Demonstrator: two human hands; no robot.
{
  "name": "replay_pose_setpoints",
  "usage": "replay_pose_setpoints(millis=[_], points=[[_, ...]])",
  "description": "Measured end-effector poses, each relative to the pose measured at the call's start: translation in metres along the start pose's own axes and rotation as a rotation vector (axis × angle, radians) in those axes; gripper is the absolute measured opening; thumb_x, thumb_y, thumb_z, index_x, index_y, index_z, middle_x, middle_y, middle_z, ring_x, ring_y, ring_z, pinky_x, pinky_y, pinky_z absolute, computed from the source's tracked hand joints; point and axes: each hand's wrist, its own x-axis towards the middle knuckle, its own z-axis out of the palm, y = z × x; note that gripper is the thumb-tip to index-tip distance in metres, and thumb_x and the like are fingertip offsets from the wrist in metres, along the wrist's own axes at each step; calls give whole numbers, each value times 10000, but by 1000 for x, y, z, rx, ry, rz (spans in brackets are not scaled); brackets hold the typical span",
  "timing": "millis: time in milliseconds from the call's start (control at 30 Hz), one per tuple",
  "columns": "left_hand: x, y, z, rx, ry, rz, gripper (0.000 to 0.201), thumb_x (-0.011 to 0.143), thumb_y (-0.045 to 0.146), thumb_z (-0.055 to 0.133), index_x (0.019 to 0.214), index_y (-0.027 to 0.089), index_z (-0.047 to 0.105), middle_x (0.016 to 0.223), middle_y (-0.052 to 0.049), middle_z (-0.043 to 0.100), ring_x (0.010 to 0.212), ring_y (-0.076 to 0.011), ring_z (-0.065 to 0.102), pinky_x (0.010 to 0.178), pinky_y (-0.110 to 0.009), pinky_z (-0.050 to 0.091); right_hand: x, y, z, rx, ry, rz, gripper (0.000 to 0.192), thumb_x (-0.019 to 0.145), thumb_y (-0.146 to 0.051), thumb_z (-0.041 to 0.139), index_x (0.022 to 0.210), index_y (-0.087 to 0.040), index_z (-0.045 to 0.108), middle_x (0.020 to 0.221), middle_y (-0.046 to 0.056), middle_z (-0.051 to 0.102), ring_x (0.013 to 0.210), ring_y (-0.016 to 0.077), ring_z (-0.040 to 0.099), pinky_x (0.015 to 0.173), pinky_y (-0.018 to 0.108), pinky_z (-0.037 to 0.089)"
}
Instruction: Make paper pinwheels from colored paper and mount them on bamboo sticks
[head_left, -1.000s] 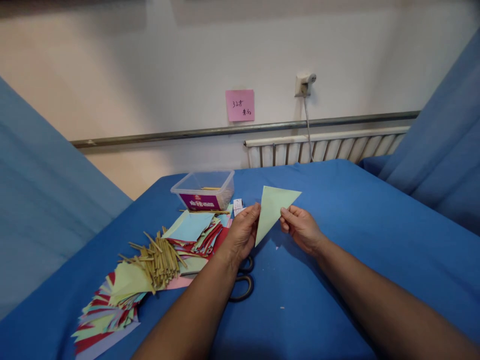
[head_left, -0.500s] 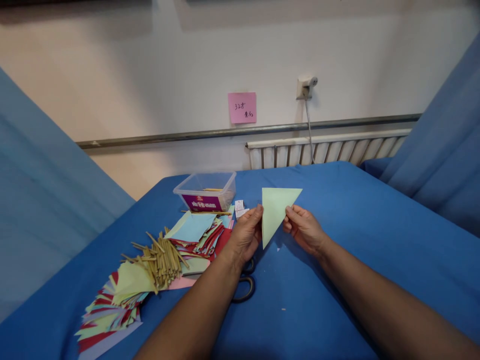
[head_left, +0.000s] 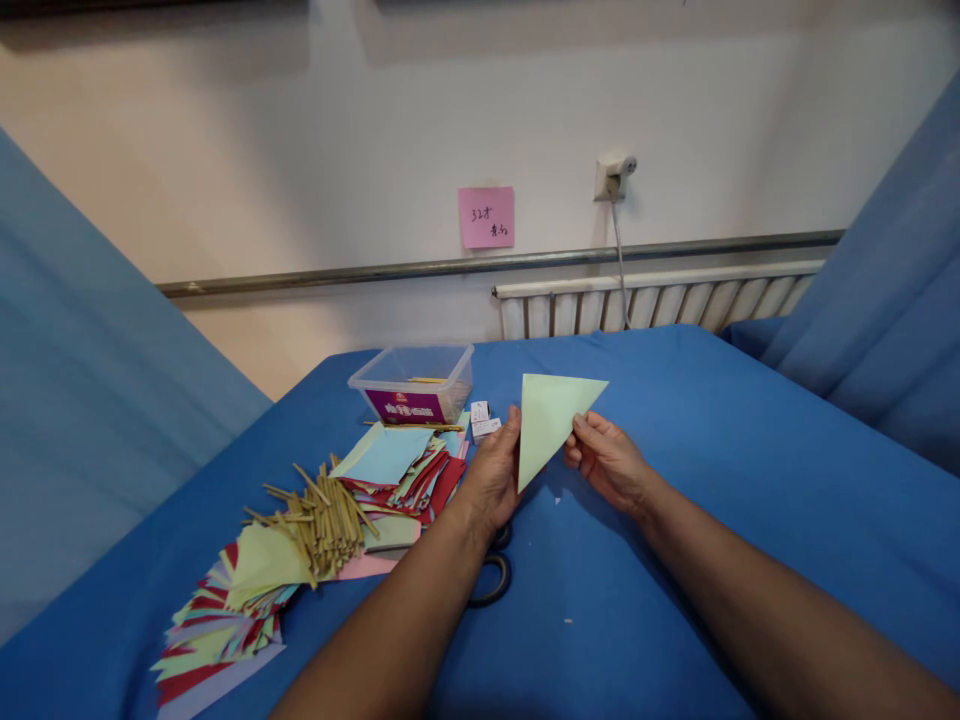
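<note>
A pale green paper triangle (head_left: pixel 551 420), which looks folded, is held up between both hands above the blue tablecloth. Its long straight edge on the left is in the grip of my left hand (head_left: pixel 495 468), thumb in front and fingers behind. My right hand (head_left: pixel 606 458) pinches the slanted edge between thumb and fingers. Black-handled scissors (head_left: pixel 491 580) lie under my left forearm, their blades hidden. Left of my left hand is a stack of coloured paper squares (head_left: pixel 390 460), with a light blue sheet on top.
Farther left lie a heap of rolled yellow-brown paper sticks (head_left: pixel 326 520) and a fanned pile of coloured paper (head_left: pixel 225 630). Behind them stand a clear plastic box (head_left: pixel 412 385) and small white boxes (head_left: pixel 484 425). A radiator (head_left: pixel 645 295) runs along the wall.
The paper triangle has turned slightly, its lower tip shifting a little left and its top right corner a little right. Both hands keep hold of it.
</note>
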Motion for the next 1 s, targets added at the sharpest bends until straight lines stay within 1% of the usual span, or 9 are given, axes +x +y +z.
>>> replay_pose_setpoints(millis=[200, 300, 433, 500, 633, 767, 833, 900, 1000], points=[[2, 2, 2, 3, 13, 45, 389, 793, 451, 658, 957, 101, 703, 891, -130, 740, 865, -258, 689, 798, -345, 524, 0, -1, 0, -36, 9, -2, 306, 761, -466, 728, 764, -196, 585, 638, -47, 528, 536, 82, 432, 550, 224, 353], [2, 3, 0, 23, 43, 69, 337, 773, 404, 677, 927, 105, 704, 863, -115, 739, 846, -251, 688, 792, -340, 519, 1, 1, -2, -71, 10, -22, 305, 777, -476, 709, 759, -196, 590, 644, -39, 540, 542, 86, 439, 554, 226, 353], [1, 2, -2, 93, -22, 77, 309, 721, 347, 708, 922, 113, 705, 822, -100, 733, 793, -232, 681, 752, -318, 509, 3, 5, -5, -129, 22, -27, 317, 767, -495, 709, 743, -200, 595, 624, -35, 551, 531, 94, 444, 547, 234, 354], [1, 0, -2, 197, -5, 112, 295, 677, 292, 736, 920, 126, 705, 807, -85, 731, 771, -225, 673, 719, -306, 500, 3, 6, -5, -155, 30, -34, 328, 757, -502, 714, 725, -198, 595, 611, -36, 550, 520, 93, 444, 541, 237, 355], [3, -2, 0, 507, 165, 302, 255, 587, 180, 772, 833, 172, 706, 814, -58, 721, 789, -231, 642, 697, -296, 472, 3, 7, -3, -160, 67, -42, 344, 733, -520, 730, 798, -195, 638, 686, -16, 602, 556, 96, 500, 540, 229, 375], [1, -1, -4, 896, 393, 479, 147, 638, 178, 715, 779, 212, 688, 752, -52, 666, 759, -230, 589, 704, -305, 426, 1, 5, 2, -58, 111, 2, 507, 739, -661, 636, 975, -213, 652, 975, 63, 677, 855, 178, 627, 705, 280, 472], [-2, 0, -6, 1056, 402, 568, 79, 671, 170, 671, 725, 227, 661, 729, -47, 624, 783, -230, 568, 732, -301, 398, -2, 2, 6, -17, 82, 12, 602, 747, -751, 531, 1018, -226, 644, 995, 77, 686, 906, 211, 636, 736, 315, 487], [-6, 1, -7, 1156, 334, 615, 82, 683, 152, 640, 683, 233, 632, 730, -44, 596, 813, -228, 555, 762, -297, 378, -4, -1, 9, 0, 49, 19, 622, 751, -773, 491, 1016, -232, 646, 957, 78, 700, 885, 231, 647, 714, 336, 494], [-8, 0, -6, 1194, 296, 611, 73, 702, 163, 624, 689, 235, 630, 736, -44, 593, 809, -224, 548, 767, -295, 371, -5, -6, 8, -23, 47, 26, 448, 730, -590, 681, 985, -222, 657, 911, 70, 719, 815, 231, 661, 689, 336, 503]])
